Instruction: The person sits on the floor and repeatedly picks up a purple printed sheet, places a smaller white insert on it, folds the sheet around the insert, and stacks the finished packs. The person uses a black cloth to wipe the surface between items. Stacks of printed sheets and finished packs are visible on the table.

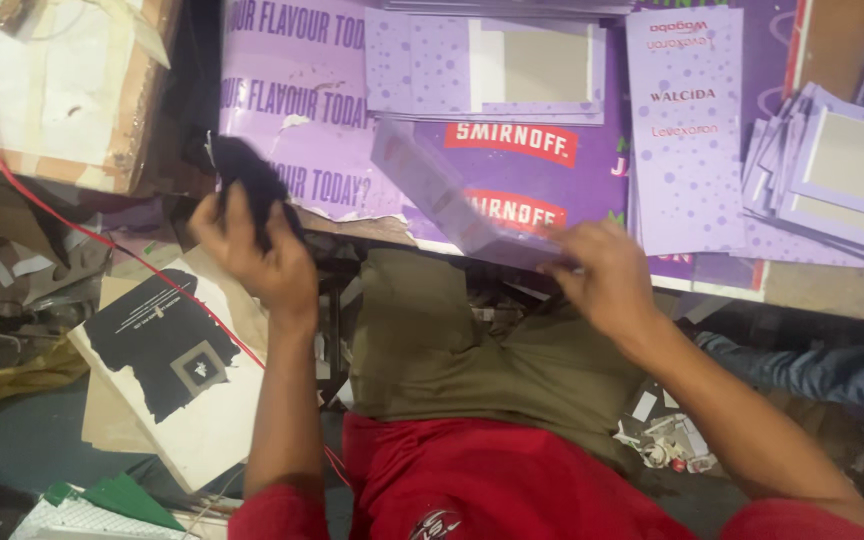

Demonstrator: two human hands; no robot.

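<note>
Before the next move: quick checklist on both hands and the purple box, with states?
1. Right hand gripping folded purple box: ok, fingers on its near end.
2. Left hand holding dark cloth: ok, bunched in fist.
3. Box steady: cannot tell, it is blurred.
4. Flat purple sheets on table: ok, lying flat beside the box.
5. Fanned stack at the right: not ok, splayed unevenly.
6. Red cord apart from left hand: cannot tell.

Bright top-lit tabletop, dim shadowed floor below, motion blur, soft focus
</note>
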